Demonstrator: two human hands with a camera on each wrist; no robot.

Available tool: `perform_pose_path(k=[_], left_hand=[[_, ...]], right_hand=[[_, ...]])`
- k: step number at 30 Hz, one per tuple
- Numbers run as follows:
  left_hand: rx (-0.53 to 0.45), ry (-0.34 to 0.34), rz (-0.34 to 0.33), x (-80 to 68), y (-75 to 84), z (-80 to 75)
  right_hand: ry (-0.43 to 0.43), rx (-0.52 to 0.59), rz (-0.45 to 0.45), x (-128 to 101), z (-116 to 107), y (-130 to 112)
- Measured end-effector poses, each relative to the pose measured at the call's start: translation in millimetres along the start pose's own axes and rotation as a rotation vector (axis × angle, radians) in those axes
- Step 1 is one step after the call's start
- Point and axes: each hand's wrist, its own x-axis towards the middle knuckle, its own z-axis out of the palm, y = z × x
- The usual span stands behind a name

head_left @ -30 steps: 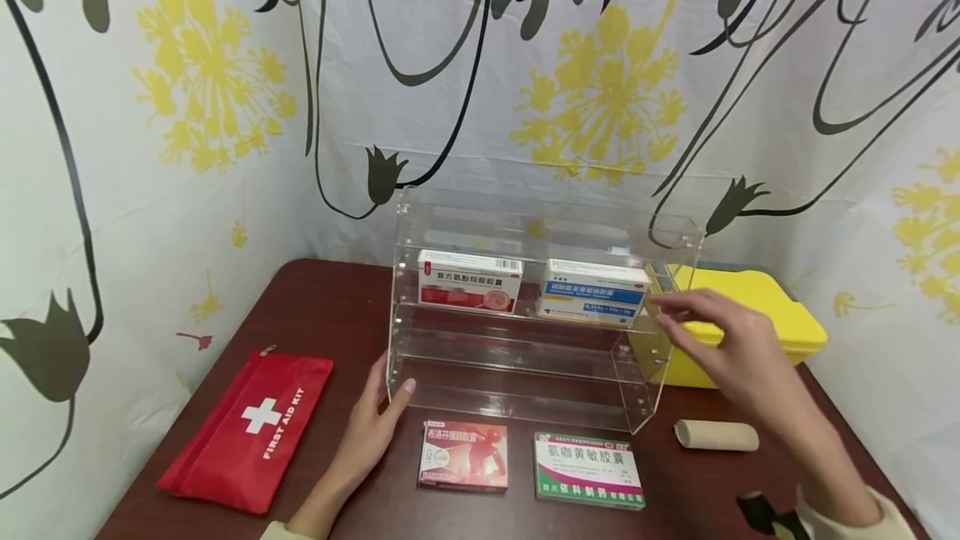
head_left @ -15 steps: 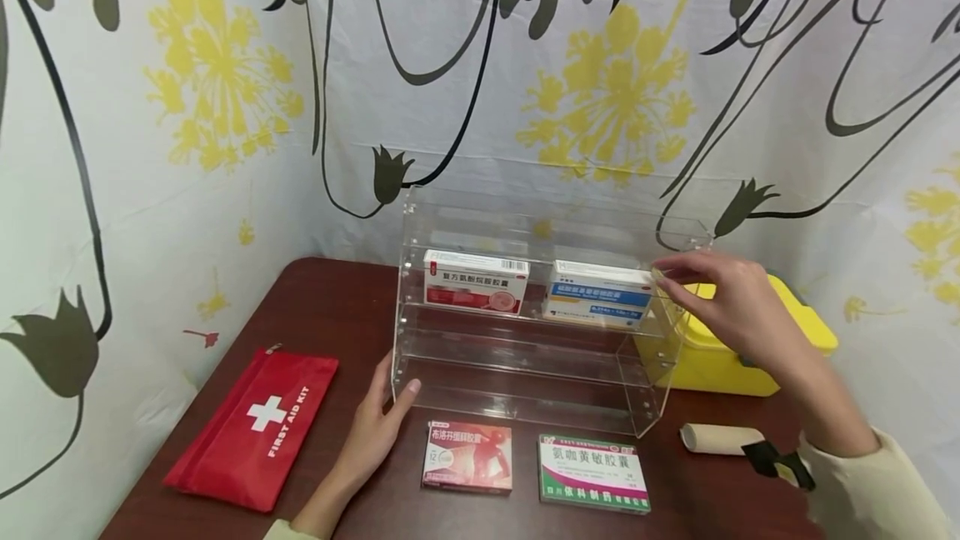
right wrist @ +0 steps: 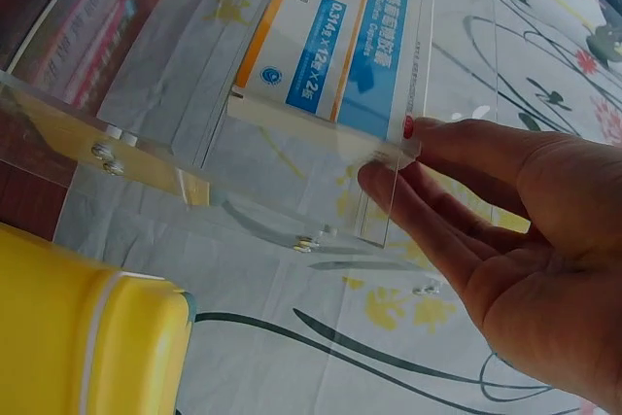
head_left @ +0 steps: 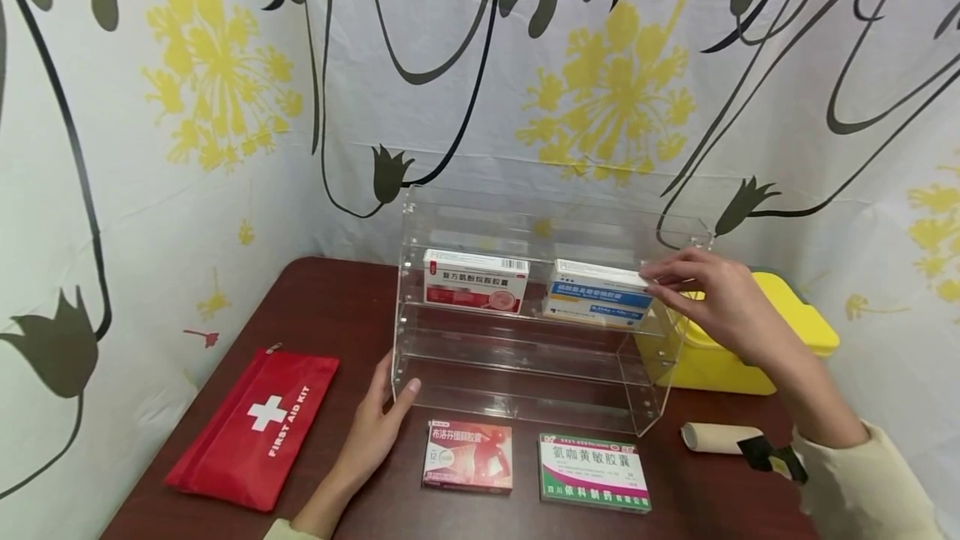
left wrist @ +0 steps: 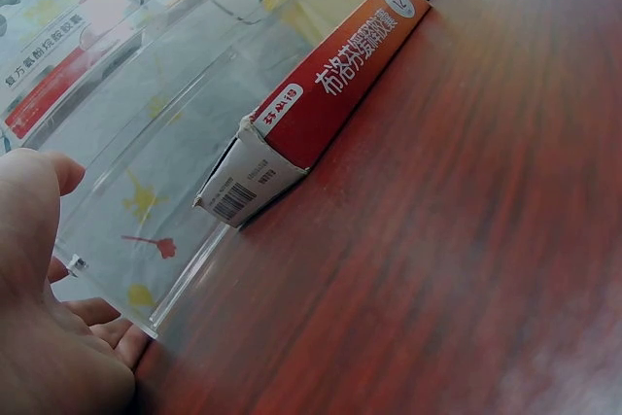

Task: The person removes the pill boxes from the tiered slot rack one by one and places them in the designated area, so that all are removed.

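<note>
Left hand (head_left: 377, 430) braced on the clear rack (head_left: 510, 361), right hand (head_left: 716, 298) pinching the blue-and-white box (head_left: 596, 298)

Reading from the rack's centre, left to right. Red pouch (head_left: 255, 432): table (head_left: 337, 294), eight o'clock, well apart. Your left hand: between seven and eight, thumb and fingers either side of the left panel (head_left: 399, 319). Sound brace; hold it steady so the rack doesn't skid. Red-and-white box (head_left: 476, 283): ten o'clock, same tier as the pinched one, gap between; its front edge makes a good guide line. Pink box (head_left: 467, 457), seven o'clock, and green-and-white box (head_left: 594, 473), between five and six, lie flat out front; keep your wrist above them. Blue-and-white box: three o'clock, upright on its tier, your thumb and fingers at its upper right corner. Looks like fine positioning, so nudge lightly; card could dent. Right panel (head_left: 651, 394) runs close by your fingertips, easy to knock. Yellow bin (head_left: 783, 315) beyond, three o'clock; tan roll (head_left: 716, 437), four.
</note>
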Motion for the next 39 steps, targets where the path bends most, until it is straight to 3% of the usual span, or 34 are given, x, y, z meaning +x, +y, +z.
perform_pose_path(k=[9, 25, 39], left_hand=[[0.000, -0.013, 0.004, -12.7, 38.8, -4.2], [-0.020, -0.013, 0.007, -11.2, 38.0, -3.3], [-0.021, -0.012, 0.014, -11.3, 37.4, -3.3]], right_hand=[[-0.015, 0.019, -0.032, -0.9, -2.5, 5.1], [0.008, 0.110, 0.041, -4.4, 2.4, 4.0], [0.045, 0.108, 0.057, -5.3, 5.7, 3.8]])
